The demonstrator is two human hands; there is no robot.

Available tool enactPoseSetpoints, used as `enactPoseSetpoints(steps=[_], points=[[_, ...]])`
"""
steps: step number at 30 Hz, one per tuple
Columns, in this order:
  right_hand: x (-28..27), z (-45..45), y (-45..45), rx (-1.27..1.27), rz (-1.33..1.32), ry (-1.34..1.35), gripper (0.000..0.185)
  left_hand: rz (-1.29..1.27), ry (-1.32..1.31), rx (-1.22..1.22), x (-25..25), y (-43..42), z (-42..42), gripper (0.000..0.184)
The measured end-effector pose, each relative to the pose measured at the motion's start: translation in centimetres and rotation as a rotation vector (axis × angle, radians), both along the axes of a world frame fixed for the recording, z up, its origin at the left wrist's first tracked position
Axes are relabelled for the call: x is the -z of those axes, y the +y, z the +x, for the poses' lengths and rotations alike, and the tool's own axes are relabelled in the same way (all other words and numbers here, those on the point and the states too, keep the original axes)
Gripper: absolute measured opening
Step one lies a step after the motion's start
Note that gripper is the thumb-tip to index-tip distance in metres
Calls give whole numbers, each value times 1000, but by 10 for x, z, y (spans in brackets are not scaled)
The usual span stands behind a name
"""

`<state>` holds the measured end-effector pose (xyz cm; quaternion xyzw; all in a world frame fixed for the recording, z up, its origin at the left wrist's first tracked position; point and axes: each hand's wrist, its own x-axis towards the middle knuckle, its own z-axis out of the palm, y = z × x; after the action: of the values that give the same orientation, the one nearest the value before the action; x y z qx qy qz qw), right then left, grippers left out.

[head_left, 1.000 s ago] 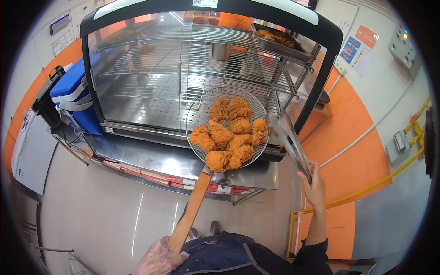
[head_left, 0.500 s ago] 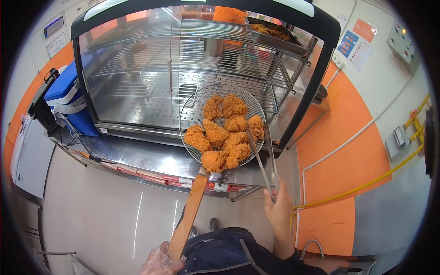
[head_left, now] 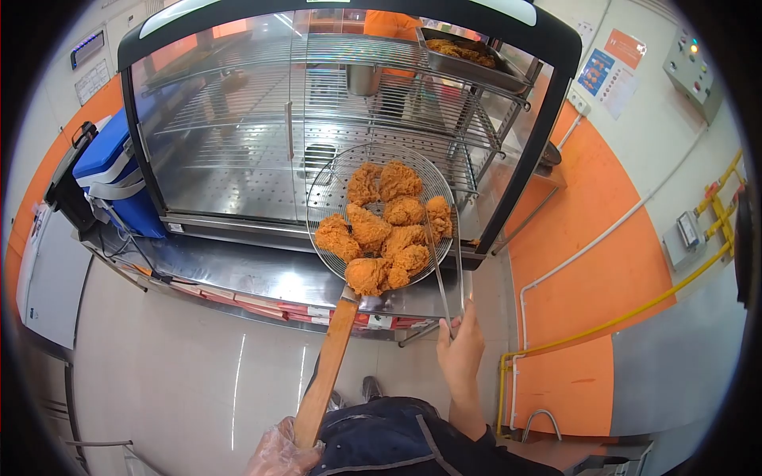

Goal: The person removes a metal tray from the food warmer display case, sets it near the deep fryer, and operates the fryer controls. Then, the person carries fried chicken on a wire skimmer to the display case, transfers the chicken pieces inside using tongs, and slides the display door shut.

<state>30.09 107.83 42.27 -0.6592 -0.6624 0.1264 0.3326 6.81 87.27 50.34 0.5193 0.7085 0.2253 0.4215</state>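
In a clear plastic glove, my left hand (head_left: 279,452) is closed round the wooden handle (head_left: 328,369) of a round wire skimmer (head_left: 324,194). Several pieces of golden fried chicken (head_left: 369,228) lie in the skimmer's mesh. My bare right hand (head_left: 463,353) grips long metal tongs (head_left: 441,287). The tong arms reach over the skimmer's right side, one on either side of a chicken piece (head_left: 439,213) by the rim. Whether the tips press on that piece I cannot tell. The skimmer is at the open right half of a glass display cabinet (head_left: 230,213).
Wire racks (head_left: 373,119) fill the cabinet, with a metal tray (head_left: 476,70) of fried food at upper right and a metal container (head_left: 363,79) behind. A blue cooler (head_left: 119,170) stands left on the steel counter (head_left: 238,266). Yellow pipes (head_left: 619,324) run along the right wall.
My right hand and the tongs have shifted a little left and up, and the tong arms look closer together. The chicken pieces keep their arrangement. The whole view has shifted slightly.
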Motion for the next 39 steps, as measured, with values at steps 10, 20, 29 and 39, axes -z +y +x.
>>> enactPoseSetpoints(steps=[10,20,29,39], points=[[-77,104,47,-213,-52,58,40,-212,-83,-204,-13,10,11,17],[-225,112,134,-652,-446,-455,36,-102,-30,-95,-1,8,6,18],[-271,86,182,-674,-589,-580,40,-193,-133,-203,-13,11,7,25],[-307,25,213,-687,-674,-845,33,253,195,189,16,-12,0,44]])
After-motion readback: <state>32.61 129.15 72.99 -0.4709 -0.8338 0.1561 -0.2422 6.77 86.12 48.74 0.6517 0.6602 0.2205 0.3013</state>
